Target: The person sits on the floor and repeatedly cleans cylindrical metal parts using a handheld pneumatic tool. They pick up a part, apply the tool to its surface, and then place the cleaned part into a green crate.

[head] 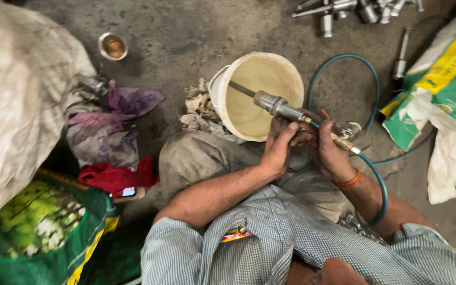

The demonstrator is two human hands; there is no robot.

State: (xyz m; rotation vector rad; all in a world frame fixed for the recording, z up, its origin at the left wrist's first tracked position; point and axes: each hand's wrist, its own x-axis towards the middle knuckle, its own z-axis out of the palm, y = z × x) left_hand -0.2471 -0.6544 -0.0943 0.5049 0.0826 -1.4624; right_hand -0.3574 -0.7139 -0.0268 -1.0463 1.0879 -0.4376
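Two hands closed around a metal spray tool over a white bucket.
Left hand and right hand grip tight; the green hose could probably tug it loose.

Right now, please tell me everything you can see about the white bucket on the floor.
The white bucket looks like plastic, round, with a thin handle along its left rim. It stands on the grey concrete floor, tipped slightly toward the camera, so its yellowish stained inside shows. It seems to hold no liquid. A metal tool with a thin rod points into its mouth, held by the left hand and right hand. Dirty rags lie against its left side, and the person's knee is right below it.
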